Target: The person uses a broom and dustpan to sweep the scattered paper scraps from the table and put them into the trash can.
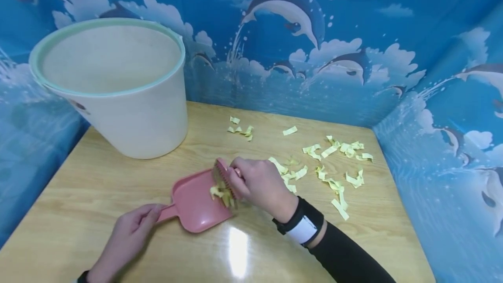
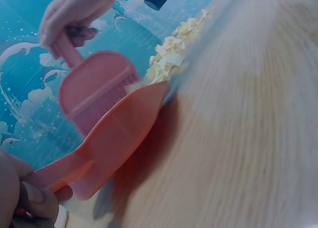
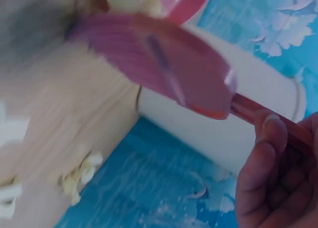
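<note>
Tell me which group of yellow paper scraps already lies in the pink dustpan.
The small clump under the brush that the right hand holds. It rests on the dustpan, which the left hand holds by the handle; all other scraps lie on the table.

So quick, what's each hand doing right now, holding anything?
Left hand: grips the handle of the pink dustpan.
Right hand: grips the pink brush, its bristles among paper scraps in the pan.

Bright, even light from above leaves a white glare patch on the desk (image 1: pixel 238 252) just below the dustpan (image 1: pixel 194 204). The head view bends at its edges. Both wrist views are soft and motion-blurred, with the brush (image 3: pixel 159 64) smeared.
</note>
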